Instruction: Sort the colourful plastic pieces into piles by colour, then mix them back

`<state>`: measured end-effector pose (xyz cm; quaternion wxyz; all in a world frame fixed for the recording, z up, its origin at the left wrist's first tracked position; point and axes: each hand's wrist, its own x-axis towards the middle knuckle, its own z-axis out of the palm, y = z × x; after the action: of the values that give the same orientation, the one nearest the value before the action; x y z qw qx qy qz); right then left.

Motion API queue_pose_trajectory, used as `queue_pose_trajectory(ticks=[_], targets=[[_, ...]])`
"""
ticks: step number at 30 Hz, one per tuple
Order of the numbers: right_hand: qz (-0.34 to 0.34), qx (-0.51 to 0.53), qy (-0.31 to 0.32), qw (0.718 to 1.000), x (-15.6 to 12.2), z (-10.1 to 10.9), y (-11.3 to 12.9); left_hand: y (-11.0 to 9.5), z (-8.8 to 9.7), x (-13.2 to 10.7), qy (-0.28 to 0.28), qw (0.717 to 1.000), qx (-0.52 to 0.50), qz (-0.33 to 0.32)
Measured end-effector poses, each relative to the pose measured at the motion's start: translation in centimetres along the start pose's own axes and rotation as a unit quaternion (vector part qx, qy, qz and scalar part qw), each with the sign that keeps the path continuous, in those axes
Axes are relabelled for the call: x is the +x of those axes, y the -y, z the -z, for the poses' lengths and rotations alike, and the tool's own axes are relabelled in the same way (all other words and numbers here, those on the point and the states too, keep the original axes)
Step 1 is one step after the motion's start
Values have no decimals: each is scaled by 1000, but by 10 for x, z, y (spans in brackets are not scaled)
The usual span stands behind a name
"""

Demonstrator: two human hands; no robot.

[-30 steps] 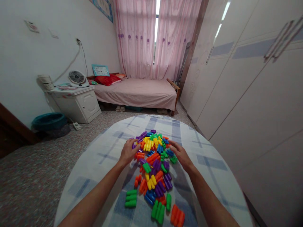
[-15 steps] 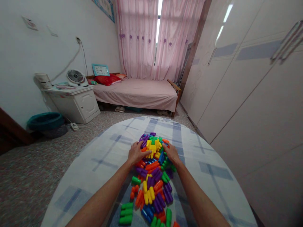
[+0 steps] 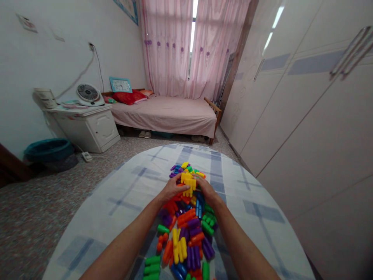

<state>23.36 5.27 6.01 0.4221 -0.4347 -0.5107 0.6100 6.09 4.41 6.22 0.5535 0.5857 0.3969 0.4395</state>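
Observation:
A cluster of joined yellow plastic building blocks [image 3: 188, 182] stands up over the middle of a pile. My left hand [image 3: 171, 188] grips its left side, thumb laid across the front and fingers behind. From the right, my right hand [image 3: 205, 188] curls its fingers against the other side; their tips are partly hidden behind the yellow pieces. Loose building blocks in orange [image 3: 186, 217], purple [image 3: 193, 257], blue [image 3: 199, 208] and green [image 3: 208, 223] lie below and between my forearms. More blocks show just beyond my hands.
The pile rests on an oval table with a checked white-and-blue cloth [image 3: 122, 212]. Green blocks [image 3: 152, 267] lie at the near left. Past the table are a bed [image 3: 169, 112], a white cabinet [image 3: 100, 130] with a fan [image 3: 89, 94], a bin [image 3: 49, 151] and a wardrobe [image 3: 291, 128].
My hands have drawn closer together around the yellow blocks, which stand slightly more upright. A loose yellow block now shows at the pile's far end. The view has shifted slightly.

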Motion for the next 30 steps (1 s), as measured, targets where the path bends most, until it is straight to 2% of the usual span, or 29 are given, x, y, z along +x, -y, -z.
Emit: queue_pose_trajectory(ticks=[4, 6, 9, 10, 11, 13, 15, 17, 18, 20, 24, 30], targets=[[51, -13, 32, 998, -20, 1, 16, -16, 4, -14, 50, 994, 79, -55], [86, -51, 59, 993, -32, 4, 24, -25, 13, -24, 97, 982, 141, -82], [81, -113, 85, 987, -42, 14, 31, -32, 32, -31, 153, 967, 185, -85], [77, -136, 69, 985, -41, 19, 31, -31, 39, -30, 142, 969, 188, -77], [81, -168, 33, 982, -37, 24, 29, -28, 46, -26, 106, 972, 198, -67], [93, -268, -76, 956, -24, 37, 22, -16, 59, -13, -10, 967, 251, -35], [62, -387, -168, 905, -5, 50, 14, -1, 68, 5, -104, 933, 343, 16], [10, -460, -200, 865, 16, 59, 7, 13, 72, 24, -133, 899, 412, 64], [-8, -475, -198, 858, 25, 61, 5, 18, 71, 32, -135, 889, 430, 78], [-16, -481, -180, 858, 41, 61, 1, 23, 66, 46, -133, 883, 442, 84], [-15, -483, -122, 867, 63, 48, -2, 24, 49, 66, -120, 889, 433, 90], [2, -403, -69, 913, 77, 21, -10, 24, 22, 79, -78, 921, 375, 73]])
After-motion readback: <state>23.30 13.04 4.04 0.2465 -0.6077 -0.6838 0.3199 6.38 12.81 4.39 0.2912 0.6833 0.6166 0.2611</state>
